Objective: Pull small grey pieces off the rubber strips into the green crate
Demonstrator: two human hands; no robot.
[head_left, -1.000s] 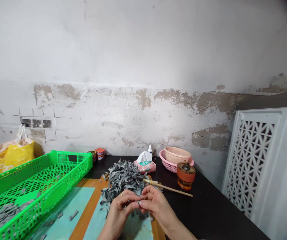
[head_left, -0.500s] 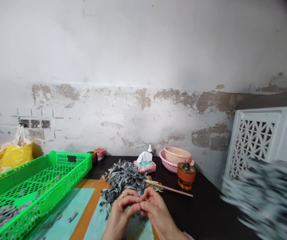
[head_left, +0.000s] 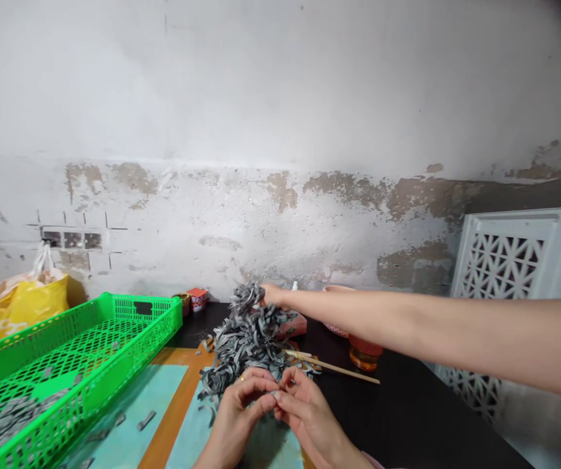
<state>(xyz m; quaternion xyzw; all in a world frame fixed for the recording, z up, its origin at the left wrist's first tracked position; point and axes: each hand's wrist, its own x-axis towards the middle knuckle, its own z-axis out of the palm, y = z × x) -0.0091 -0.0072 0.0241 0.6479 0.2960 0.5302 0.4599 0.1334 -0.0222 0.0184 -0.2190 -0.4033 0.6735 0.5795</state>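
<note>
Our left hand [head_left: 234, 420] and right hand [head_left: 308, 417] together pinch a small grey strip [head_left: 275, 395] between their fingertips, just below a heap of grey strips [head_left: 247, 345]; another person's hand [head_left: 273, 294] reaches in from the right, touching the heap's top; a green plastic tray [head_left: 146, 319] lies to our left.

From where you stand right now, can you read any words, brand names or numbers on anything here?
Nothing can be read clearly.
Yellow plastic bag: white print, too blurred to read.
Red-and-white tub: printed label, too small to read.
Pink tissue box: partly behind a person's arm; no text shows.
</note>
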